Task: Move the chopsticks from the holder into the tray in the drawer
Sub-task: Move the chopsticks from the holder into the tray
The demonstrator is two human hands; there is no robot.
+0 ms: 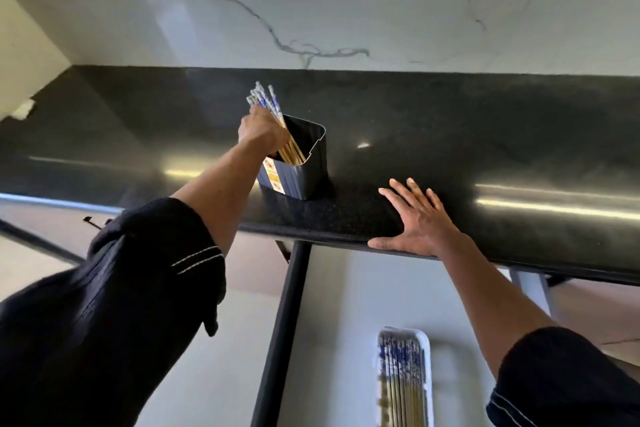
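A dark rectangular holder (304,163) with a yellow label stands on the black countertop (485,135). Several wooden chopsticks with blue-and-white tops (264,99) lean out of its left side. My left hand (260,131) is closed around this bundle just above the holder's rim. My right hand (417,218) lies flat with fingers spread on the counter's front edge, holding nothing. Below, in the open drawer (339,305), a white tray (426,343) holds several chopsticks (401,381) laid lengthwise.
A white marble wall (346,3) rises behind the counter. The drawer's dark left side rail (284,329) runs down from the counter edge. A pale cabinet side (24,45) stands at the far left.
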